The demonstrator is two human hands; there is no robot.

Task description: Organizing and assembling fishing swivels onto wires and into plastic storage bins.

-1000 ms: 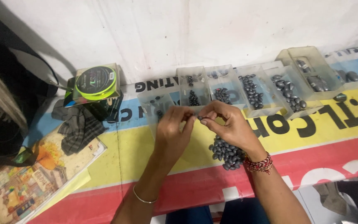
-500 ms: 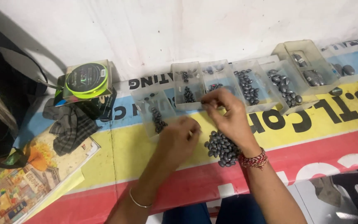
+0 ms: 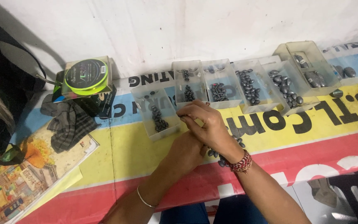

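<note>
My right hand [image 3: 206, 124] sits near the middle of the surface [image 3: 117, 157], fingers curled in, the tips pinched together at about 10 o'clock from my wrist. Whether that grip has a sinker in it I cannot tell; the fingertips hide anything that small. My left hand [image 3: 185, 151] lies just under the right one, at its 7 o'clock, touching it, mostly covered by it. How far the left grip is open I cannot tell either.

A pile of dark sinkers [image 3: 222, 157] lies loose on the surface beneath my right wrist, at the hand's 5 o'clock, partly hidden by a red bead bracelet [image 3: 241, 162]. A thin bangle [image 3: 146, 198] circles my left forearm.

A row of clear trays runs across the 12 o'clock side. The nearest tray [image 3: 156, 110] stands tilted at 10 o'clock from my right hand, just beside the fingertips, holding a few sinkers. The next tray [image 3: 188, 83] is at 12 o'clock, then more trays [image 3: 253, 85] stretch toward 2 o'clock, each with sinkers, larger ones toward the far end.

Well apart at 9 to 10 o'clock, a spool of green line [image 3: 85, 76] rests on a dark box [image 3: 100, 103]. A grey cloth [image 3: 69, 124] lies just below it, touching a picture book [image 3: 17, 178] at 8 o'clock. A white wall [image 3: 187, 29] backs the surface.
</note>
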